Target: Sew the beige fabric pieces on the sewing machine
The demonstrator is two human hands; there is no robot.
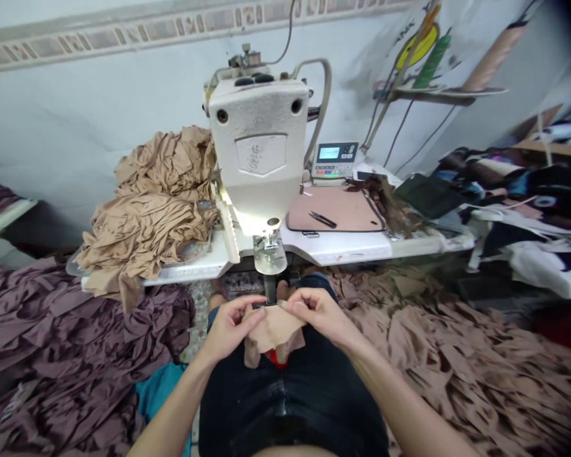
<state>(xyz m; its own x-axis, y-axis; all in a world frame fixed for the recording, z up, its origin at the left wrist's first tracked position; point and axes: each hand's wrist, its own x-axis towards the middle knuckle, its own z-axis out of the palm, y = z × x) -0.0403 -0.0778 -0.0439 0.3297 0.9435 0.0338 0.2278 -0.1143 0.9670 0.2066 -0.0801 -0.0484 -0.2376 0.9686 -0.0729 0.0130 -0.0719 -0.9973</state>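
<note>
My left hand (232,324) and my right hand (316,312) both pinch the top edge of a small tan fabric piece (276,331) over my lap. The edge sits just under the narrow arm and presser foot (269,289) of a white sewing machine (258,165). Fingers of both hands are closed on the cloth, thumbs on top. A bit of red (276,359) shows beneath the fabric. My dark trousers (290,400) fill the foreground.
A heap of tan fabric (147,209) lies on the machine table (342,247) at left. Small scissors (322,219) rest on a pink mat by a control panel (335,155). Purple cloth (66,343) piles left, brown cloth (457,355) right.
</note>
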